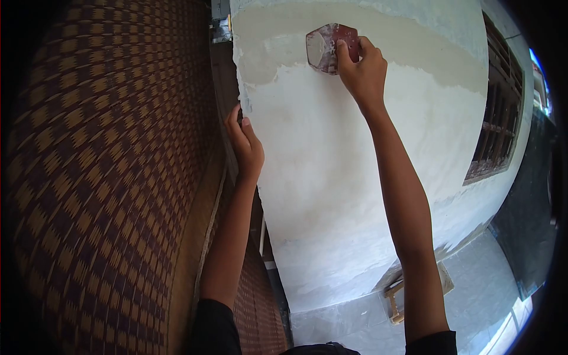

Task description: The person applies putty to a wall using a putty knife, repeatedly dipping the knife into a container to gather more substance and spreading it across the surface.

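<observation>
My right hand [365, 71] grips a reddish-brown putty spreader [325, 48], thumb on its near face and fingers behind. Pale putty is smeared over the spreader's left half. It overlaps the damp, greyish band of putty [272, 56] high on the white wall [325, 177], close to that band's lower edge. Lower and to the left, my left hand [245, 145] is curled around the wall's vertical left edge, with its thumb up and fingertips partly hidden.
A woven brown-and-tan panel [118, 148] rises along the left, with a narrow dark gap between it and the wall. On the right is a barred window [500, 106]. A wooden-framed object [395, 299] lies at the wall's foot on the grey floor [473, 290].
</observation>
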Action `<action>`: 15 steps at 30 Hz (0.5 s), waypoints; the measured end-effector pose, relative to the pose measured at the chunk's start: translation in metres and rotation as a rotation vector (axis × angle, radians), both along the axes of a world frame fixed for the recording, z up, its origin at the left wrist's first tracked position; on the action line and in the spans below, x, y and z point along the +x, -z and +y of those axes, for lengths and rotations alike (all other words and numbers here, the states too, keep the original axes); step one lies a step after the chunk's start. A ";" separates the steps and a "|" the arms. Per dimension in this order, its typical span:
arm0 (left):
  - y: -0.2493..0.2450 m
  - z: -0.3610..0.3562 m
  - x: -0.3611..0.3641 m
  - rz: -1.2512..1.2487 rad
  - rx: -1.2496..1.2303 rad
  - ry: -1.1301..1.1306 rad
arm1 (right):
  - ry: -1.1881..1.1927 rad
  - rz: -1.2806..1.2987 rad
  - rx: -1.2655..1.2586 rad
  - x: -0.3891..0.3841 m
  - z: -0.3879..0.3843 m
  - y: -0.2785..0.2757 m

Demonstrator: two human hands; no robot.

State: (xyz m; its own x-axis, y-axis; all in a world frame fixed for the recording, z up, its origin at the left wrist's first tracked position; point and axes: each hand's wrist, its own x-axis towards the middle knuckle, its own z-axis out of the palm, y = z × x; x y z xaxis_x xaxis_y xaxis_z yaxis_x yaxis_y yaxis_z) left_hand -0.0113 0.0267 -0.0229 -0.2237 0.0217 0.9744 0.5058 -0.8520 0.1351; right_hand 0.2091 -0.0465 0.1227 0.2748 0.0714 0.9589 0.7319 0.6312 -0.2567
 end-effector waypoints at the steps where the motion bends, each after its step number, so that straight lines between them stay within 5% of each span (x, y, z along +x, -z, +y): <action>1: 0.000 0.000 0.000 0.003 0.006 -0.002 | -0.043 0.050 -0.037 0.007 -0.005 0.002; 6: -0.002 0.002 0.001 -0.011 0.012 0.018 | -0.298 0.065 -0.010 -0.005 -0.011 0.009; 11: -0.001 0.000 0.001 -0.001 0.020 0.015 | -0.173 -0.196 0.091 -0.065 0.001 0.008; 15: 0.000 -0.001 -0.003 0.005 -0.004 0.002 | -0.044 -0.120 0.069 -0.051 0.020 0.001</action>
